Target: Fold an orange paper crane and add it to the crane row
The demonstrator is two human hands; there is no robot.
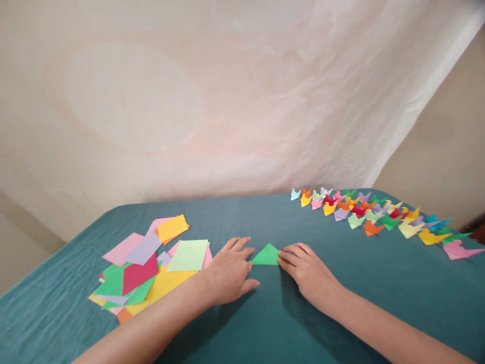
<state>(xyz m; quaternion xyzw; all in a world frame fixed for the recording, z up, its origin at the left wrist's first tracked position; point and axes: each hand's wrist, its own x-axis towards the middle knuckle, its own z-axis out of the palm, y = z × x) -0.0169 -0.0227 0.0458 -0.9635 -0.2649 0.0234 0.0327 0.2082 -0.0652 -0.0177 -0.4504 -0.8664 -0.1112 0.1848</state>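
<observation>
A small green paper triangle (267, 255), folded from a sheet, lies on the table between my hands, its point facing away from me. My left hand (233, 270) is beside its left corner with the fingers spread and the thumb apart. One fingertip is close to that corner; whether it touches I cannot tell. At the right corner, the fingers of my right hand (306, 268) are bent together on the paper and hold it. The right thumb is hidden behind the hand.
Loose coloured paper sheets (140, 275) are heaped at the left, partly behind my left forearm. Several folded paper birds (373, 228) stand in rows at the far right. A teal cloth (242, 217) covers the table, and a pale sheet (242, 111) hangs behind it.
</observation>
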